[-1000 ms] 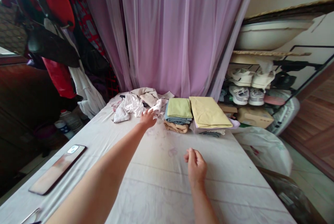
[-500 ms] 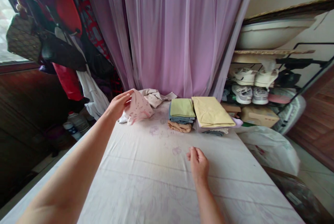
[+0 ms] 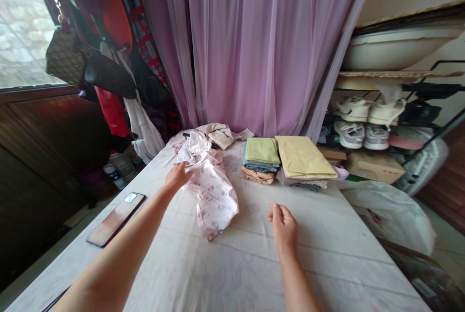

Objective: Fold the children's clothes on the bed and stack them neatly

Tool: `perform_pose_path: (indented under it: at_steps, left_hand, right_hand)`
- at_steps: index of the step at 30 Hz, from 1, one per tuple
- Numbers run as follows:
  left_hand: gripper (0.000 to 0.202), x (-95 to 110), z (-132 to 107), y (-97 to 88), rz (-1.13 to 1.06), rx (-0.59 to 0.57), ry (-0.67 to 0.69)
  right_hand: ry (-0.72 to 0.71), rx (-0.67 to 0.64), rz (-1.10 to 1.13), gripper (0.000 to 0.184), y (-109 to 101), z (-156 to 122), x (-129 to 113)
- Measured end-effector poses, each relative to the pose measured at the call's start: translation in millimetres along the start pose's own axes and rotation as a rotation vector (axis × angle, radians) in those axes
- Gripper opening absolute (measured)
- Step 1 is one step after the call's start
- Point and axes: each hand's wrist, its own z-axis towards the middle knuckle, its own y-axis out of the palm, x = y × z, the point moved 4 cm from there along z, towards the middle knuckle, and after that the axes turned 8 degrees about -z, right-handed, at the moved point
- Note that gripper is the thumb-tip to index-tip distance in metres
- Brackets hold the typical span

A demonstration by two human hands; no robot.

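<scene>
My left hand (image 3: pixel 178 176) is closed on the edge of a white garment with small pink prints (image 3: pixel 214 195), which trails across the pale sheet of the table (image 3: pixel 225 263). My right hand (image 3: pixel 284 226) rests on the sheet to the right of the garment, fingers loosely curled with nothing in them. Behind the garment lies a small heap of unfolded pale clothes (image 3: pixel 210 136). To its right stand two folded stacks: a green-topped stack (image 3: pixel 260 157) and a yellow-topped stack (image 3: pixel 303 159).
A phone (image 3: pixel 116 218) lies near the table's left edge. A pink sheer curtain (image 3: pixel 254 45) hangs behind the table. Bags and clothes (image 3: pixel 105 60) hang at the left. A shoe rack (image 3: pixel 366 118) and a white plastic bag (image 3: pixel 388 212) stand at the right.
My left hand has pulled the printed garment out of the heap and drawn it toward me onto the sheet. My right hand has barely moved.
</scene>
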Motion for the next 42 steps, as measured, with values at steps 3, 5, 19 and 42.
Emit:
perform_pose_path:
  at_steps: [3, 5, 19, 42]
  left_hand:
    - [0.049, -12.8, 8.7, 7.5, 0.055, 0.011, -0.057]
    - [0.039, -14.6, 13.3, 11.9, 0.048, -0.025, -0.067]
    - [0.049, 106.4, -53.3, 31.8, -0.818, -0.568, 0.318]
    - [0.039, 81.3, -68.4, 2.6, -1.012, -0.378, -0.104]
  right_hand:
    - [0.0, -0.01, -0.01, 0.065, 0.2, 0.2, -0.5]
    - [-0.012, -0.007, -0.012, 0.065, 0.0, 0.4, -1.1]
    - [-0.016, 0.024, 0.02, 0.063, -0.7, 3.0, 7.2]
    - [-0.198, -0.216, 0.132, 0.058, 16.9, -11.8, -10.6]
